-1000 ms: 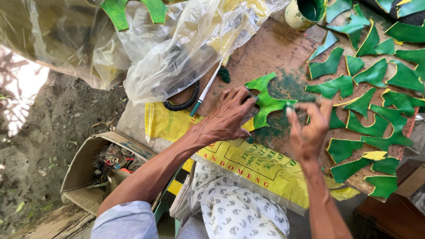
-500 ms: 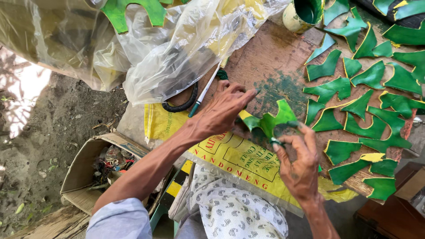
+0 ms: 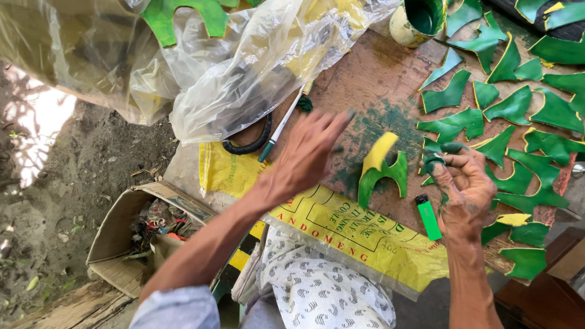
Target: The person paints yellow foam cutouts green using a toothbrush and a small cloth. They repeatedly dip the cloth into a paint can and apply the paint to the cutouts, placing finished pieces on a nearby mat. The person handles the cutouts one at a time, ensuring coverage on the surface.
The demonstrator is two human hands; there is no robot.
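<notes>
Head view: green-painted cutout piece (image 3: 382, 173) on the bench (image 3: 372, 73), between both hands.

Left hand (image 3: 304, 155) hovers just left of the piece, fingers spread, holding nothing. Right hand (image 3: 466, 186), paint-stained, sits just right of it, fingers curled loosely, empty. A green lighter (image 3: 428, 217) lies below the piece; painted shapes (image 3: 524, 116) crowd the bench beyond, likely drying.

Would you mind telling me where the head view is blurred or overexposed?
In the head view, the left hand and the green and yellow cut-out piece are smeared by motion blur; the right hand is sharper; the dirt ground at far left has a blown-out sunlit patch; the clear plastic bag shows glare.
</notes>
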